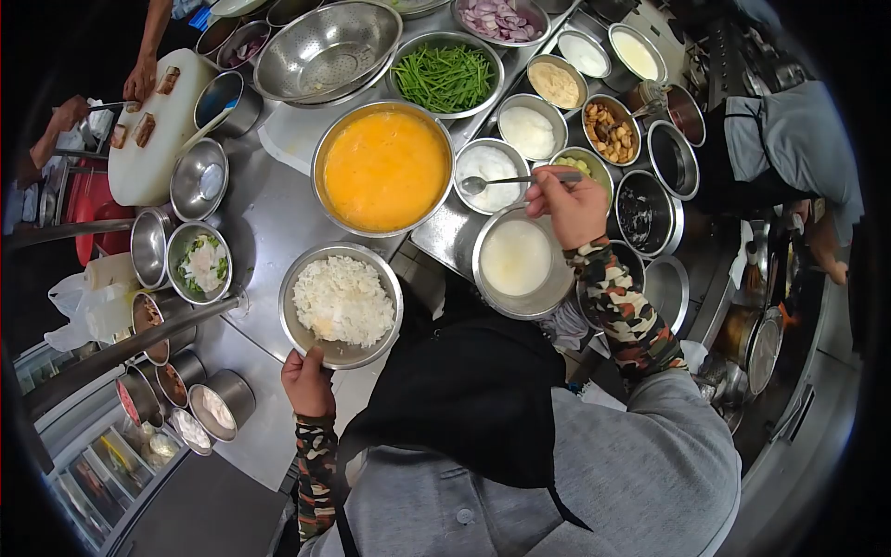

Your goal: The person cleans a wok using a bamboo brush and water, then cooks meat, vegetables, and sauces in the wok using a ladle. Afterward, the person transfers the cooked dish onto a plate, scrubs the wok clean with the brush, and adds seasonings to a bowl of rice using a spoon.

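At the front of the steel counter, my left hand [309, 382] grips the near rim of a steel bowl [393, 332]. Cooked white rice [343, 299] fills part of that bowl, with a pale yellowish patch near its lower side. My right hand [571, 212] pinches the handle of a metal spoon [510, 179]. The spoon's tip lies over a bowl of white granules [492, 160]; whether it touches them I cannot tell. Below my right hand stands a pot of cloudy whitish liquid [516, 257]. A large bowl of beaten egg [385, 167] sits beyond the rice.
Further back are cut green vegetables [445, 77], sliced shallots [501, 19] and a steel colander [327, 48]. Several seasoning containers crowd the right, including brown chunks [610, 130]. At left, another person's hand [139, 79] works over a white cutting board [167, 111]. Another person [789, 148] stands at right.
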### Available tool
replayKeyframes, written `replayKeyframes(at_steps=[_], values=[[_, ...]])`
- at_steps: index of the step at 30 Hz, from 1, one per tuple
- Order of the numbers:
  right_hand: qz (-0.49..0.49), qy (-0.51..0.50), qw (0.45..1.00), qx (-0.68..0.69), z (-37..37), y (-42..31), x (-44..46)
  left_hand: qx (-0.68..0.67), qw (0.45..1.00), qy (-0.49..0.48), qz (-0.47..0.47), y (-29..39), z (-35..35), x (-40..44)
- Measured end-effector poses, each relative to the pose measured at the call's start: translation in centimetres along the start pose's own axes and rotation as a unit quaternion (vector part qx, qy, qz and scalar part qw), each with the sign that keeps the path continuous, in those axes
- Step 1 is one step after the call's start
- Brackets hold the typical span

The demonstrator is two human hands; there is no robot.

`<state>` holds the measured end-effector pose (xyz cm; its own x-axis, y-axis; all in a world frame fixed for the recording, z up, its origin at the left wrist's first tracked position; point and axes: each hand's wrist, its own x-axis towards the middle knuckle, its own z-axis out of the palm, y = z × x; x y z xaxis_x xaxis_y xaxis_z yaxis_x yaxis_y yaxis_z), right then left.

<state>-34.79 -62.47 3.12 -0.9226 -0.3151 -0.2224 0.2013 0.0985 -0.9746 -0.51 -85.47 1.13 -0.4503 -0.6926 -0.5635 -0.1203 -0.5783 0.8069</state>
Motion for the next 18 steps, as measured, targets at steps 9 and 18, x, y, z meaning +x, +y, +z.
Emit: replayKeyframes(at_steps=[9,18], values=[[0.084,0.045,0.994,0.057,-1.4,-0.9,0.2,0.002,1.000,-0.003,0.007,-0.3,-0.1,0.1],[0.092,-0.124,0.986,0.068,3.6,-4.0,-6.9,0.026,0.999,-0.024,0.000,-0.7,-0.1,0.4]])
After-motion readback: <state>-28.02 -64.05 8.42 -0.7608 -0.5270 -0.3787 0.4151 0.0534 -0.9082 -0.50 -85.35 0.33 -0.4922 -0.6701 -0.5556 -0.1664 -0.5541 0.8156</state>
